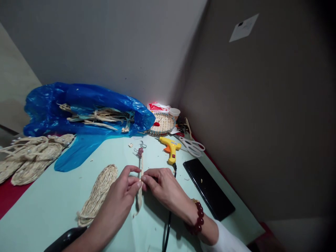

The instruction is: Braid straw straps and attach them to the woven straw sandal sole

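A narrow, pale strip of plant fibre point(142, 163) runs toward me from a dark red binder clip point(140, 152) on the table. My left hand point(128, 185) pinches the strip between thumb and fingers. Close beside it, my right hand point(160, 182) is closed on the same strip, the fingertips of both hands nearly touching. The strip's loose end point(139, 203) hangs below the fingers, wider and frayed. To the left of my left hand lies a woven straw sole point(101, 190), partly hidden by my forearm.
Behind are a blue plastic bag point(91, 92) with straw bundles point(105, 114), and a woven basket point(164, 123). A yellow glue gun point(170, 148), white-handled scissors point(194, 146) and a black phone-like slab point(208, 189) lie right. Straw sandals point(39, 157) lie left; a black cord point(169, 224) crosses the front.
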Demonstrator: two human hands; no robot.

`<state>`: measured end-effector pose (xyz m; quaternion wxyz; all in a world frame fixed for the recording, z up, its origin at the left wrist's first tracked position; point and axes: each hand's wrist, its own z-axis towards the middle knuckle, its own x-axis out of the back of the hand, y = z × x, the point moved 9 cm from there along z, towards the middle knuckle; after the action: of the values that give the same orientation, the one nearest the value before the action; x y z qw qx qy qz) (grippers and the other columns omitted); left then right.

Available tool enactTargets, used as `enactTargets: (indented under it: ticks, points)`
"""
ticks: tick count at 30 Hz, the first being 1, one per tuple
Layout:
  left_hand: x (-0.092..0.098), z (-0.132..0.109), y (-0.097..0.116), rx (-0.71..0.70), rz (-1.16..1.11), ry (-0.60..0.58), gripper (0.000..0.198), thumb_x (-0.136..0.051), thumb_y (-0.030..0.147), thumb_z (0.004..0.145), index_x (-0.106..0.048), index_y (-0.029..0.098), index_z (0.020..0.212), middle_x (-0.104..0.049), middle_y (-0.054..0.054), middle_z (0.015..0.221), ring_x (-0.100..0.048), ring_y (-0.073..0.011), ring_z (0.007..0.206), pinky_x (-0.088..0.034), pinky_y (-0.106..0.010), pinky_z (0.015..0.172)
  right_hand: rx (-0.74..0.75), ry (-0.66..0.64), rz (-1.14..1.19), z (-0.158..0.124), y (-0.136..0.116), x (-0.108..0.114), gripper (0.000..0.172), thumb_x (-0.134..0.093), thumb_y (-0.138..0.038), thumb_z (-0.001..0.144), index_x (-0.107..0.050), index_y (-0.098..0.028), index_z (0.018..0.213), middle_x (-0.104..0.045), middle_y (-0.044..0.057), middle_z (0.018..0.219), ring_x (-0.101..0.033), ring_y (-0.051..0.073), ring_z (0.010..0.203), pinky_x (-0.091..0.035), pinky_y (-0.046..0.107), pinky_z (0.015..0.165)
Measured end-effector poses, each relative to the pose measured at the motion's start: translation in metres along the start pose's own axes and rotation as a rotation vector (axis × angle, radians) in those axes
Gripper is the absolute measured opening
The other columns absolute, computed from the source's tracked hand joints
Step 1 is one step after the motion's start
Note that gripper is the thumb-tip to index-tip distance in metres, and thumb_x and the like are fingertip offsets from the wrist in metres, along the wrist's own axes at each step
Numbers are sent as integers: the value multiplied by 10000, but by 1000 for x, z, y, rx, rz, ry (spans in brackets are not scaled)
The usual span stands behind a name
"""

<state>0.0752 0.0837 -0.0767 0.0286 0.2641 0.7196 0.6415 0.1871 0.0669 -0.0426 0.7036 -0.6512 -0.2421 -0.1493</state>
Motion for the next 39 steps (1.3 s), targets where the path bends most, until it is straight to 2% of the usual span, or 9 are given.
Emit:
enactTargets:
  ticks: [3,7,11,18,24,27,32,36,39]
  points:
    - [12,-1,17,-70,300,34,195,-443,374,887,-563,237,958,-700,3,678,-619,-220,685,-392,-309,674,25,58,-2,-1,-2,5,318,-507,-181,912,-490,-167,595,-378,-66,525,-303,89,530,-217,260,556]
    - [13,-4,30,-94,472,40,361,-397,410,893,-540,246,605,-659,-4,574,-613,-212,597,-395,-301,616,3,56,89,-1,5,-1,338,-515,-182,882,-452,-167,550,-362,-62,509,-292,91,529,-216,262,550]
    - [-2,-17,34,-222,581,102,306,-372,332,910,-521,252,655,-626,8,519,-604,-189,477,-382,-292,521,-38,-17,286,3,14,-12,305,-489,-218,876,-535,-157,581,-484,-37,552,-395,97,550,-283,231,550]
    - [-29,-59,54,-893,934,249,227,-447,71,868,-625,185,951,-671,-36,629,-673,-194,546,-455,-288,515,-127,-60,574,2,17,-13,250,-580,-282,831,-710,-131,680,-607,16,640,-538,154,708,-414,240,696]
    - [-42,-57,54,-941,1139,233,272,-436,9,824,-647,175,869,-669,-57,638,-688,-217,586,-499,-316,558,-239,-126,850,0,31,-27,242,-665,-309,816,-788,-104,857,-621,13,595,-294,74,494,-251,214,496]
    - [-46,-58,58,-956,1155,241,309,-401,-15,802,-652,162,837,-685,-81,653,-695,-224,588,-486,-319,537,-253,-130,890,0,34,-30,261,-709,-334,786,-783,-92,849,-636,24,625,-370,78,513,-295,216,525]
    - [-32,-59,65,-861,831,196,168,-496,148,880,-635,211,808,-690,-75,723,-679,-230,682,-503,-324,616,-220,-112,879,-2,28,-24,241,-716,-335,777,-740,-99,734,-636,26,690,-495,105,624,-363,214,601]
    - [5,-24,31,-258,201,240,119,-514,299,910,-579,233,985,-653,-34,797,-633,-183,665,-472,-270,543,-171,-97,747,-3,19,-15,327,-665,-408,823,-684,-124,661,-615,22,650,-520,134,647,-397,239,661]
    - [-5,-5,-2,60,-227,91,285,-584,394,839,-498,239,1063,-599,22,744,-527,-118,483,-347,-196,358,-109,-170,732,-1,9,-18,373,-619,-467,855,-655,-151,661,-631,28,653,-564,157,650,-433,271,711]
